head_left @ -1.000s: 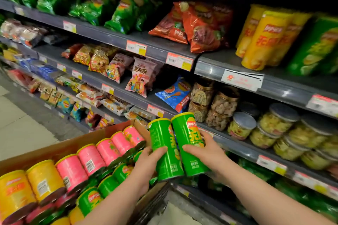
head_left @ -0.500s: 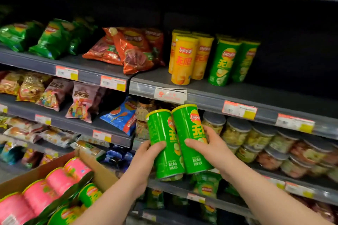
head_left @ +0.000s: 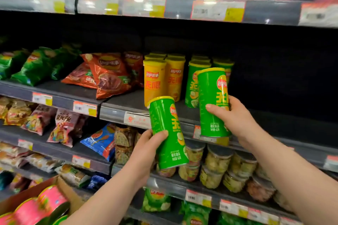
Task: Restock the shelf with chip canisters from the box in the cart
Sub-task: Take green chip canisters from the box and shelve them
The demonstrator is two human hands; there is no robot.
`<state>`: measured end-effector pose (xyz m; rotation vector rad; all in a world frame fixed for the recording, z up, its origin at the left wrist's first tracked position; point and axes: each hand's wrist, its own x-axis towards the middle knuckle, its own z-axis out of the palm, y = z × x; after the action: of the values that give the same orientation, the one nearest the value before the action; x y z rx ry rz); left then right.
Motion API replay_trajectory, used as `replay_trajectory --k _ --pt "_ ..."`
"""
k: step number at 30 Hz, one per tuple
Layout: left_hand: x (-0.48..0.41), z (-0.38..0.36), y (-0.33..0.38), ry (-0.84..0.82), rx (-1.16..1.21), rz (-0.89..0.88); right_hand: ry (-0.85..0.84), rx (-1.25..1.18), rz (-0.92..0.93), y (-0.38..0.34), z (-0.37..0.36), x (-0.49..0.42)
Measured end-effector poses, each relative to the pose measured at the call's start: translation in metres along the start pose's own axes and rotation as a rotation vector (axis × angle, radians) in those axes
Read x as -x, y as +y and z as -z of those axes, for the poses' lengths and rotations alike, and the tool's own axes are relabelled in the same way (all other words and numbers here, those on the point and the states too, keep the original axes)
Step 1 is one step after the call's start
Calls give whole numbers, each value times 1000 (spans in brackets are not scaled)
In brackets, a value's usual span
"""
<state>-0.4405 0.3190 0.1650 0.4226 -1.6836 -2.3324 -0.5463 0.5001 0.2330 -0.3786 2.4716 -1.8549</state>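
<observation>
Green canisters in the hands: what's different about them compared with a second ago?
They were held side by side. Now the right hand has raised the right canister toward the shelf, in front of the stocked green canisters, while the left hand holds the left canister lower. Both grips are unchanged; nothing has been set down.

Glossy, smooth printed skin on the lower green canister (head_left: 164,118) and the upper green canister (head_left: 210,89), catching light. Matt dark grey on the shelf (head_left: 128,101), likely painted metal. Shiny clear plastic along its price strip (head_left: 111,115), paper tags (head_left: 85,108) inside. Crinkled glossy film on the chip bags (head_left: 108,76). Clear plastic tubs (head_left: 217,160). Matt brown cardboard box (head_left: 70,194).
</observation>
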Motion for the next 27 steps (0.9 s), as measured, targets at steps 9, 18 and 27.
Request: replay_trajectory --k 9,18,27 --pt "-9 -15 10 65 -22 -58 168 37 11 4 18 -65" --pt "-9 -17 13 72 -31 -63 191 207 -32 22 16 -99" --pt "-12 -23 16 45 -36 -69 101 298 -130 38 17 -104"
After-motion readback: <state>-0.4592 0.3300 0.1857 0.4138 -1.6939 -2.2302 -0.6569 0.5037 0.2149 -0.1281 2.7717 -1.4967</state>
